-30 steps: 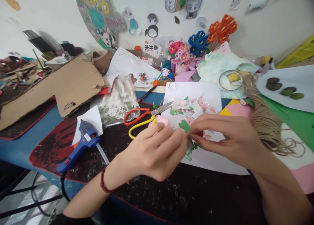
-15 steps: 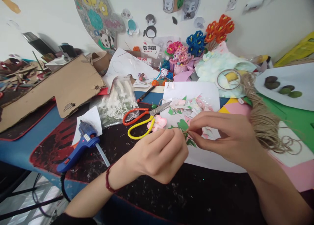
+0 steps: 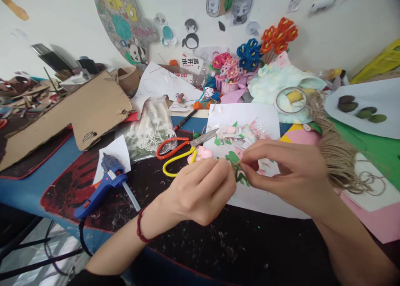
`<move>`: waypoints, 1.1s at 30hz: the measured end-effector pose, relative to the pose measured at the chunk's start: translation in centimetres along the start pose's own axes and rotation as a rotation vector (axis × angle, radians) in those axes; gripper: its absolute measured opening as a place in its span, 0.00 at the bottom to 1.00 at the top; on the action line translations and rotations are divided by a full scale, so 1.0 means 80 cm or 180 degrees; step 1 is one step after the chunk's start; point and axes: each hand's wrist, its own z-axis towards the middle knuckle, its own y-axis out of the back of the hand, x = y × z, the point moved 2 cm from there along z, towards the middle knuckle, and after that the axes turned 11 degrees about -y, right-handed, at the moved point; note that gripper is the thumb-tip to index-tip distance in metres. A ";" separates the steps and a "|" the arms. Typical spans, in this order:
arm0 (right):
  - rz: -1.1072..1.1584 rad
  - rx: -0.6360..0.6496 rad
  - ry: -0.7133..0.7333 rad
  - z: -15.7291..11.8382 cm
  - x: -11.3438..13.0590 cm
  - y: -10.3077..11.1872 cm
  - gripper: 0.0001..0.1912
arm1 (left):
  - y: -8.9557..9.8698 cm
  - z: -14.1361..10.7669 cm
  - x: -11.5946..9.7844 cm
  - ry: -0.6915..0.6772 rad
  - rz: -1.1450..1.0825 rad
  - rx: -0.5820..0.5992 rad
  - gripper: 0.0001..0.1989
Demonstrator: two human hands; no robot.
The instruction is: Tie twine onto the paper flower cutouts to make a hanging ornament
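Observation:
My left hand [image 3: 204,190], with a dark red bracelet at the wrist, is closed in a pinch; what its fingertips hold is hidden. Facing it, my right hand [image 3: 284,173] pinches a thin brownish strand [image 3: 238,163] between thumb and forefinger. Green leaf-like pieces [image 3: 233,157] show between and behind the hands. Beyond them, paper scraps [image 3: 240,134] lie on a white sheet [image 3: 265,115]. Scissors [image 3: 187,146] with one red and one yellow handle rest left of the scraps, beside a pink flower shape [image 3: 203,152].
A blue glue gun [image 3: 101,190] lies at the left, near a bag of white pieces [image 3: 153,128] and cardboard [image 3: 93,103]. Twine [image 3: 337,165] lies at the right. Tape [image 3: 291,100] and colourful flowers [image 3: 229,71] stand toward the wall.
My left hand has shifted slightly up and left, and the gap between the two hands has widened a little. The right hand keeps its pinch.

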 end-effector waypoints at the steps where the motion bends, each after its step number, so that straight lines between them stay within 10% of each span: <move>1: 0.0058 0.0020 -0.0051 0.001 -0.001 0.000 0.04 | 0.001 0.000 0.001 0.0008 0.0041 0.0002 0.04; 10: 0.0017 0.0887 -0.0672 0.008 -0.021 0.000 0.12 | 0.006 -0.009 0.007 0.0327 0.0171 -0.0069 0.05; 17: 0.0566 0.0767 -0.0694 0.005 -0.011 0.011 0.09 | -0.001 -0.013 0.019 0.0842 -0.0797 -0.0423 0.08; 25: 0.1022 0.0440 -0.0821 0.003 -0.003 0.006 0.10 | -0.011 -0.003 0.014 0.1843 -0.2659 0.0046 0.22; 33: 0.2352 0.0287 -0.1364 0.004 -0.022 0.013 0.19 | -0.014 -0.007 0.008 0.2188 -0.2846 0.0454 0.08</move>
